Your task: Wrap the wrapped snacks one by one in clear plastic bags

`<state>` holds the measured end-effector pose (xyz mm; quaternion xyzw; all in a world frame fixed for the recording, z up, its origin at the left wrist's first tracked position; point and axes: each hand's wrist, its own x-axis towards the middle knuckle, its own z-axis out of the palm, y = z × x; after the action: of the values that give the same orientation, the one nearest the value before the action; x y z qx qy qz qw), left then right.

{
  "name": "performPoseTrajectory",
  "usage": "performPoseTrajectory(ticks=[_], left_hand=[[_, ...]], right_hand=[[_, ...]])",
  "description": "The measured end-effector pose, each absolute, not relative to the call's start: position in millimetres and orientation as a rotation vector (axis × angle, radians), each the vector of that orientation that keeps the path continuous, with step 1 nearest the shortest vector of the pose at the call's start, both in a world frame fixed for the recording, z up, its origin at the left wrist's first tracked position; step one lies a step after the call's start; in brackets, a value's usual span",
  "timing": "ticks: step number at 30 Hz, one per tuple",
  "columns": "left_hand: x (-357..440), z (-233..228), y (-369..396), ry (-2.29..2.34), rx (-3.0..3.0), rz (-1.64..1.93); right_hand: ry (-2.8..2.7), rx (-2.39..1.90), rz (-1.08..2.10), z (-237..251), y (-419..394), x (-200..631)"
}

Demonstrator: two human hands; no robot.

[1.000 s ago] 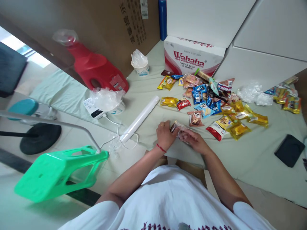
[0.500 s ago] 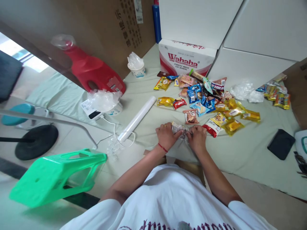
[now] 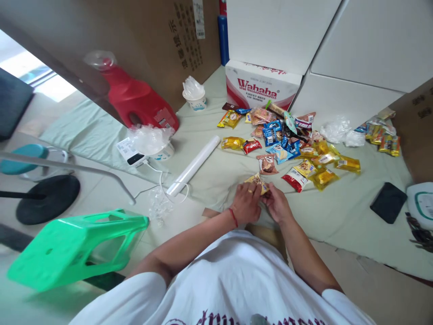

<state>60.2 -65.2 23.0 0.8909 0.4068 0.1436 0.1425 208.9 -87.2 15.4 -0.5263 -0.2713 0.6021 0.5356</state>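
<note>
Pale green cloth sheet (image 3: 338, 216), spread flat over a light tiled floor (image 3: 111, 189); taken as the landmark. Behind the sheet: a tall brown cardboard carton with printed black characters (image 3: 162, 49) and stacked plain white boxes (image 3: 338, 45). Just off the sheet's left edge: a bright green plastic stool (image 3: 74, 246), tipped on its side. Further left of the sheet: a black round stand base (image 3: 47, 198), a grey metal tube (image 3: 84, 169) above it and a teal round seat (image 3: 20, 158). Far left beyond the sheet: daylight showed through a window strip (image 3: 30, 72), and the lighting was even and soft.
</note>
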Motion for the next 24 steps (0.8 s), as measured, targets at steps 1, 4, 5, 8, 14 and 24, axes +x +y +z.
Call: performPoseTrajectory(ticks=[1, 4, 5, 8, 14, 24], left_hand=[[58, 22, -69, 1.102, 2.543, 0.429], [51, 20, -76, 0.974, 2.373, 0.555], [48, 20, -76, 0.950, 2.302, 0.611], [30, 19, -71, 0.999, 2.162, 0.744], [-11, 1, -47, 1.370, 2.213, 0.832], [-7, -10, -40, 1.349, 2.726, 0.707]], right_hand=[[-0.658, -1.260, 1.436, 14, -88, 209], [-0.779, -1.364, 1.378, 11, -92, 210], [-0.831, -1.410, 1.338, 10, -94, 213], [-0.941, -1.519, 1.114, 15, -106, 245], [-0.426, -1.584, 0.254, 39, -122, 429], [-0.281, -1.891, 0.105, 20, 26, 669]])
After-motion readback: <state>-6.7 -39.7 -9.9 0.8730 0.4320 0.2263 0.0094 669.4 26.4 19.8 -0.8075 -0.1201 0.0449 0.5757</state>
